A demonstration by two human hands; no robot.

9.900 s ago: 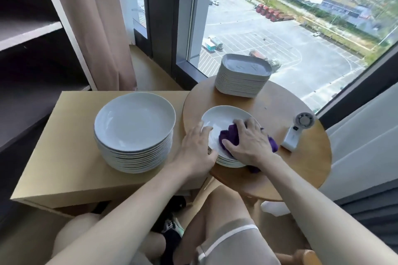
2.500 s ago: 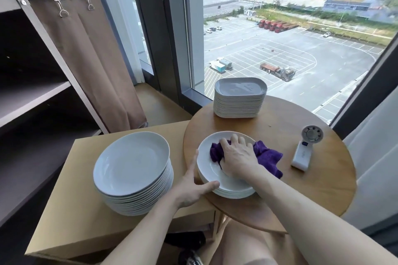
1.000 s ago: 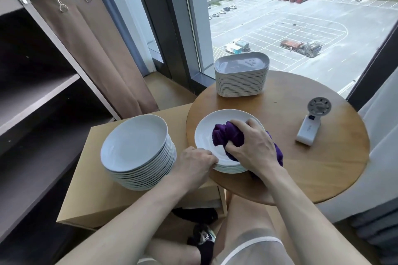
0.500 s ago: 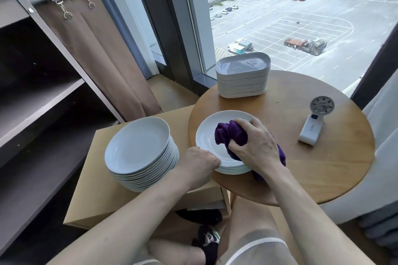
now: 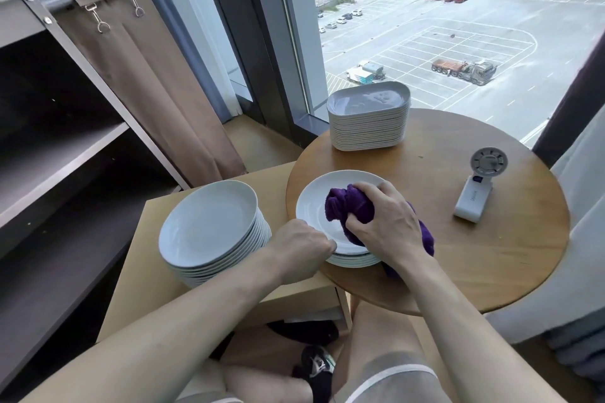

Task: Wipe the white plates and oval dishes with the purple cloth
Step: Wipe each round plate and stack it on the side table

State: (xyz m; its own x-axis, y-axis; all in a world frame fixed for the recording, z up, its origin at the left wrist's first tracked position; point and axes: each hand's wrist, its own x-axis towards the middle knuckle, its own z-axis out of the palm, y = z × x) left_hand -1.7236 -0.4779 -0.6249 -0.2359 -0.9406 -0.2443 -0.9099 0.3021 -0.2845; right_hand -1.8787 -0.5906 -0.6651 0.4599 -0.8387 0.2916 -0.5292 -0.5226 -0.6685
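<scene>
The right hand (image 5: 383, 226) has its fingers curled tight round the bunched purple cloth (image 5: 347, 206), pressing it onto the top plate (image 5: 312, 206) of a short stack at the round table's (image 5: 458, 255) near-left edge. The left hand (image 5: 301, 249) – fingers curled in – pinches that plate's near rim. A window (image 5: 425, 26) and brown curtain (image 5: 157, 91) stand behind. A taller plate stack (image 5: 209, 222) sits on the square side table (image 5: 144, 271) – oval dishes (image 5: 368, 121) at the round table's far edge, a small white fan (image 5: 474, 196) toward its right. The plates are glossy white.

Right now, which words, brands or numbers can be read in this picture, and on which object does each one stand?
Nothing can be read for certain.
White handheld fan: grey print along its handle, too blurred to read.
Same fan: small blue label under its head, too small to read.
</scene>
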